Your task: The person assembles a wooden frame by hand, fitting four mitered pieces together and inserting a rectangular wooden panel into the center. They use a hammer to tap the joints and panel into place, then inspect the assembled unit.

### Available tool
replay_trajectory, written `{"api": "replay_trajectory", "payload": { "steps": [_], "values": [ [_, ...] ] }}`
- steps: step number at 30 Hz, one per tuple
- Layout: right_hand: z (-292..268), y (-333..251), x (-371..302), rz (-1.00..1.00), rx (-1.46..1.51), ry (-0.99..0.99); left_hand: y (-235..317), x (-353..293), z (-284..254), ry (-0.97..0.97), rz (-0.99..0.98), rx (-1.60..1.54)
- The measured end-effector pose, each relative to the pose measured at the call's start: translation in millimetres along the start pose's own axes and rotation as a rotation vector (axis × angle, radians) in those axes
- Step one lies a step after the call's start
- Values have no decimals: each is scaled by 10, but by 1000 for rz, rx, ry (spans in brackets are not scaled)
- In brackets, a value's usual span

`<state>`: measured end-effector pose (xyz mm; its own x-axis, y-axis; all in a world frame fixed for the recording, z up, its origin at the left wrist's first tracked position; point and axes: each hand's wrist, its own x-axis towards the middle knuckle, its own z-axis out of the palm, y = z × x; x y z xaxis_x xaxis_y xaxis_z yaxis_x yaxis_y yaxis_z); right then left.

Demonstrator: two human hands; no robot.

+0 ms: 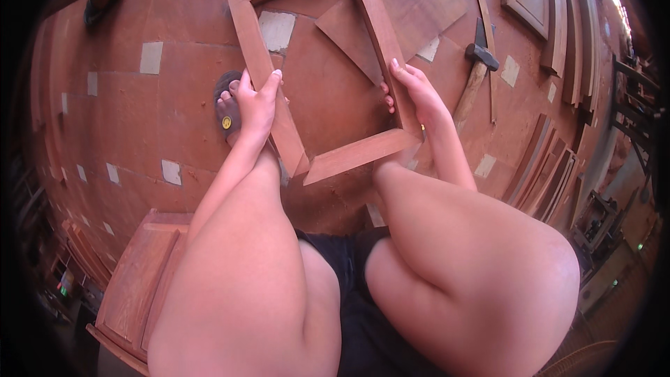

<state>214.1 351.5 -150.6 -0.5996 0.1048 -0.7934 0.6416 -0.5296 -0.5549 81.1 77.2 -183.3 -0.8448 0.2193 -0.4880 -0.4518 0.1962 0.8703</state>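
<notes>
The frame [252, 40] is smooth, matt wood, the hammer head [481, 57] dull metal, its handle [470, 92] wood, the floor tiles [192, 91] mostly matt.

No legible lettering or numbers, only a round yellow emblem [226, 122] on a dark sandal [236, 116].

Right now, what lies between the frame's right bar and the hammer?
In the head view, the right hand, part of a wood panel, a pale tile and reddish floor lie between the right bar and the hammer.
</notes>
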Motion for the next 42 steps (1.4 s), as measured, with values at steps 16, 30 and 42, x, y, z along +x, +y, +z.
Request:
{"api": "replay_trajectory", "payload": {
  "steps": [16,30,42],
  "values": [
    [0,-36,27,27,-22,-29,32,43,-31,-1,-30,-2],
    [-19,-151,-142,1,-50,117,11,-51,-103,10,-60,13],
    [29,-92,-135,30,-54,68,37,-35,-130,10,-74,31]
  ]
}}
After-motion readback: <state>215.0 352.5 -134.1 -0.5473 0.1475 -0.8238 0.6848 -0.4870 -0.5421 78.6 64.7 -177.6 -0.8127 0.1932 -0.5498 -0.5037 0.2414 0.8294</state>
